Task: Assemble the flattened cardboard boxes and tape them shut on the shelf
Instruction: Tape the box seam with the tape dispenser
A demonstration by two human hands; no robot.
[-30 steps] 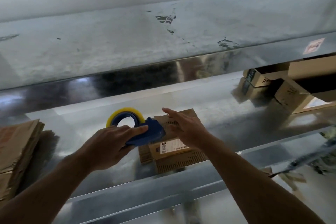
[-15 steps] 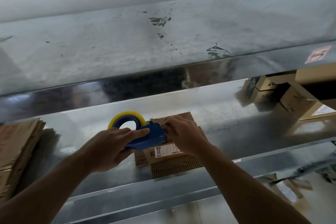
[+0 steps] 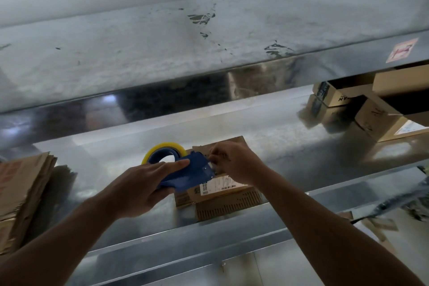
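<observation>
Metal shelf (image 3: 301, 146): cardboard box (image 3: 222, 195) sits centre, near the front lip. Left hand (image 3: 141, 186) grips the blue tape dispenser (image 3: 185, 172) at the box's 9 o'clock. Right hand (image 3: 234, 162), flat over the box a second ago, now pinches at the dispenser's mouth, probably freeing tape. Sealing looks imminent.

One head-worn wide-angle view only. Faces forward and down, close to the metal shelf (image 3: 278, 144).

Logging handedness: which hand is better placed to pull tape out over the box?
Right. The right hand pinches at the mouth of the tape dispenser above the box; the left hand grips its handle.
</observation>
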